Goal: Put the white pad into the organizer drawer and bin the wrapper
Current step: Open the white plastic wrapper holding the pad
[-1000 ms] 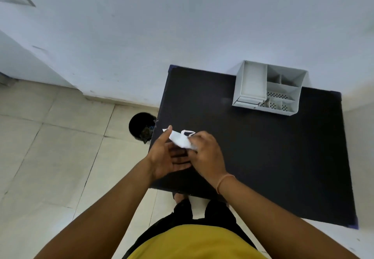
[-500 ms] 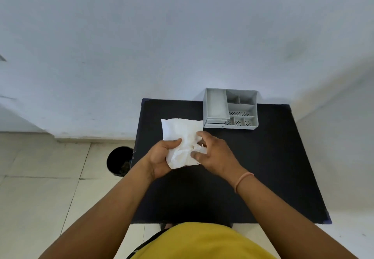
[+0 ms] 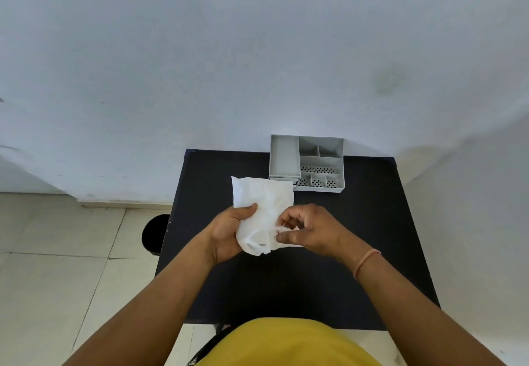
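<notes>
Bin (image 3: 156, 232): a dark round bin stands on the tiled floor just off the desk's left edge, part of it cut off by the desk; its contents cannot be made out.
Left hand (image 3: 229, 232): thumb on top and fingers (image 3: 248, 210) curled beneath, clamped on the lower left of the white wrapper, holding it above the desk.
White wrapper (image 3: 262, 202): a crinkled white sheet held clear of the black desk (image 3: 372, 222), its long axis running away from the person, its far edge just short of the organizer.
White pad: not separable from the wrapper here; white on white, it appears to sit folded inside near the lower end, between the two hands.
Right hand (image 3: 307, 229): fingers pinched together on a thin white strip at the wrapper's lower right edge, apparently peeling it open.
Organizer (image 3: 320, 162): grey, at the desk's far edge against the wall, ahead and slightly right of the hands; its long left tray (image 3: 284, 159) looks like the drawer, the nearest compartment to the wrapper's far edge.
Key relation: the drawer lies straight beyond the wrapper, the bin well apart to the left, so the left hand is nearer the bin, the right nearer the organizer.
Hidden: the underside of the wrapper and most fingertips.
</notes>
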Demonstrator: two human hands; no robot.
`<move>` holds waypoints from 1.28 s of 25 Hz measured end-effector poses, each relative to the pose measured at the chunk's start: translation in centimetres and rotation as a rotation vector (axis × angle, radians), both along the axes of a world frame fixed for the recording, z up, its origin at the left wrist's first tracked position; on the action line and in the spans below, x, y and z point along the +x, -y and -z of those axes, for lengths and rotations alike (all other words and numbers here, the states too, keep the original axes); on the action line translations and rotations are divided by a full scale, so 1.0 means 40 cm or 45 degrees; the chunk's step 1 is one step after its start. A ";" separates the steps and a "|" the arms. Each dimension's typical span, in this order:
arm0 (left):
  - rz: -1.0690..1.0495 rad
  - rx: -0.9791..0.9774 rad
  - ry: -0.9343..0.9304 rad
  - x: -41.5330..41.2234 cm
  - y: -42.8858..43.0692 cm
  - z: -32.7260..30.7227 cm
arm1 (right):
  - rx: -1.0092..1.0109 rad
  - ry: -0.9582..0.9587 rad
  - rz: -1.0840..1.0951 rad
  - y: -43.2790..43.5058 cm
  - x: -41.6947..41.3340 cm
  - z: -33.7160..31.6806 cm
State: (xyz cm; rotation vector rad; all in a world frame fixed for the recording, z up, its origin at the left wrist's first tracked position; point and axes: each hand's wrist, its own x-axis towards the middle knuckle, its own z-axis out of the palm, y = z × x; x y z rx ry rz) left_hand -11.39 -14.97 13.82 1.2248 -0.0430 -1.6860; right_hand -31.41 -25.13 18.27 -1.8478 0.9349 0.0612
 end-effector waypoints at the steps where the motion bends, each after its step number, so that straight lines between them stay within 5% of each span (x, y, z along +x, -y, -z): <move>1: -0.045 0.052 -0.007 -0.012 0.006 -0.001 | -0.030 0.016 -0.012 0.004 -0.011 -0.002; 6: -0.277 0.194 -0.053 -0.062 0.003 0.006 | 0.064 0.342 0.349 0.004 -0.037 -0.008; 11: -0.191 0.169 0.391 -0.169 -0.070 -0.032 | 0.430 0.247 0.533 -0.031 -0.018 0.052; 15: -0.031 0.033 0.464 -0.206 -0.113 -0.051 | 0.762 0.198 0.543 -0.085 -0.011 0.084; 19: -0.116 0.166 0.449 -0.150 -0.155 -0.033 | 1.060 0.289 0.460 -0.118 0.007 0.095; 22: -0.210 0.215 0.490 -0.074 -0.181 -0.008 | 1.210 0.372 0.642 -0.143 0.041 0.116; 26: -0.346 0.163 0.673 0.016 -0.223 0.020 | 1.274 0.487 1.003 -0.177 0.081 0.140; 32: -0.392 0.072 1.035 0.138 -0.268 0.044 | 1.044 0.205 0.797 -0.232 0.205 0.179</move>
